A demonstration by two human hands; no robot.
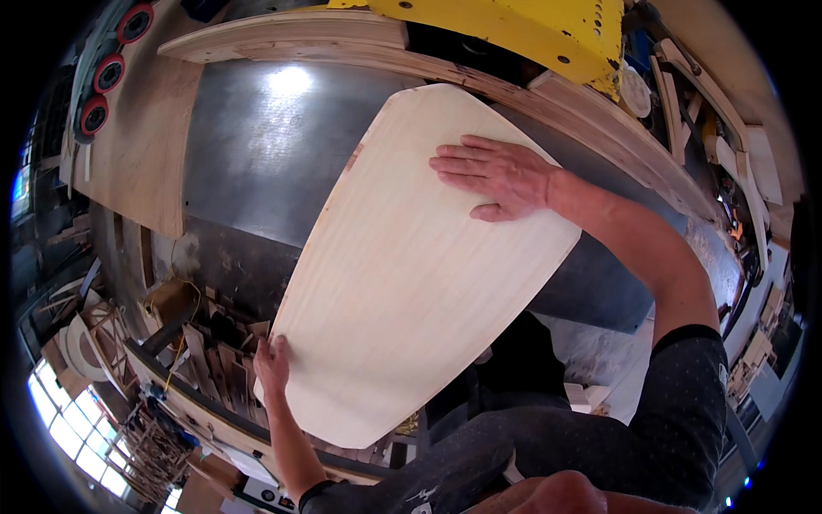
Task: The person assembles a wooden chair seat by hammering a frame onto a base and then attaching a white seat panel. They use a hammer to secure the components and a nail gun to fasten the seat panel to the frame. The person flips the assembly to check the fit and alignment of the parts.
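A large pale wooden board with rounded, clipped corners lies slantwise over a grey metal machine table. Its near end juts out past the table toward my body. At the board's near left corner, my left hand grips the edge, thumb on top and the other fingers mostly hidden. My right hand rests flat on the upper face near the far right edge, fingers stretched out and holding nothing. Along the far side, the board's end is close to a long wooden fence.
A yellow metal housing stands behind the fence. At upper left, a grey unit with red-rimmed wheels sits over a plywood panel. Wood offcuts are piled below the table at left. Curved wooden pieces lean at far right.
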